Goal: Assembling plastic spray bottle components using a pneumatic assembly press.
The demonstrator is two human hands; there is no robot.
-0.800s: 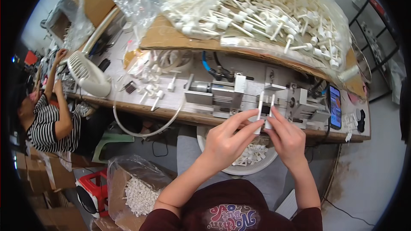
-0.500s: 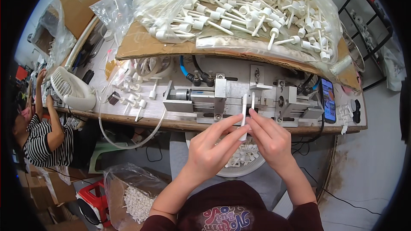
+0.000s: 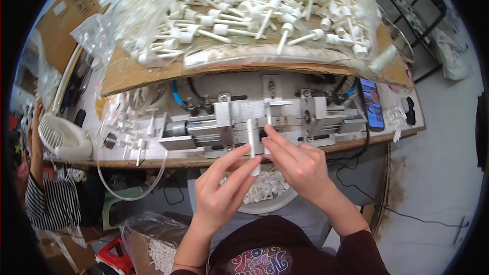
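Note:
My left hand (image 3: 216, 188) is closed in a pinch on a slim white plastic tube (image 3: 251, 137), held upright with its narrower end up. Close beside it, my right hand (image 3: 300, 165) pinches a second white plastic stick (image 3: 268, 117), also pointing upward; its lower part is mostly covered by my fingers. The two pieces stand side by side with a small gap between them. Both hands are in front of a metal clamping fixture (image 3: 224, 114) with pneumatic cylinders, fixed on the bench. Below my hands, a round white basket (image 3: 277, 203) holds many small white pieces.
Above the fixture, a cardboard tray (image 3: 153, 77) lined with plastic film bears a heap of white capped rods (image 3: 254, 15). A phone (image 3: 372, 104) leans at the right. To the left are loose capped parts (image 3: 141, 145), a white fan (image 3: 63, 137) and another person (image 3: 53, 203).
The head view has turned, so the bench appears farther left. My hands still hold the two white pieces, and the left fingers sit slightly lower on the tube.

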